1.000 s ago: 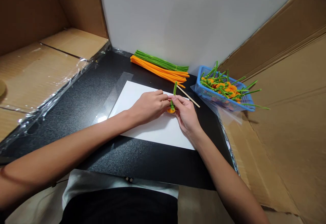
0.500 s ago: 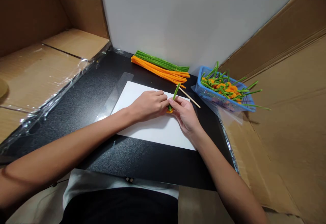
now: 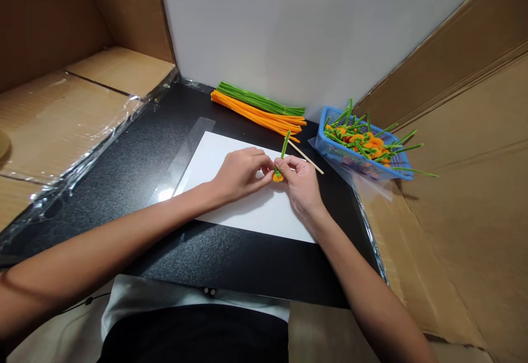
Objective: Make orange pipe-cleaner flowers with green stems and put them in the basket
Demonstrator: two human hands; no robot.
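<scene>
Over the white sheet, a small pipe-cleaner flower points its orange head toward me, its green stem sticking up and away. My right hand pinches it between thumb and fingers at the green part above the head. From the other side, my left hand is closed, thumb and fingertips meeting in a loop at the flower's left edge. Whether the left fingertips grip a green wire end there is too small to make out.
Bundles of green pipe cleaners and orange pipe cleaners lie at the back wall. A thin wooden stick lies by the right hand. The blue basket at right holds several similar flowers, stems poking out. Cardboard panels flank the black table.
My left hand has rolled from a tight fist into a looser pinch, its thumb now showing. More of the flower's orange head is visible; my right hand keeps its hold.
</scene>
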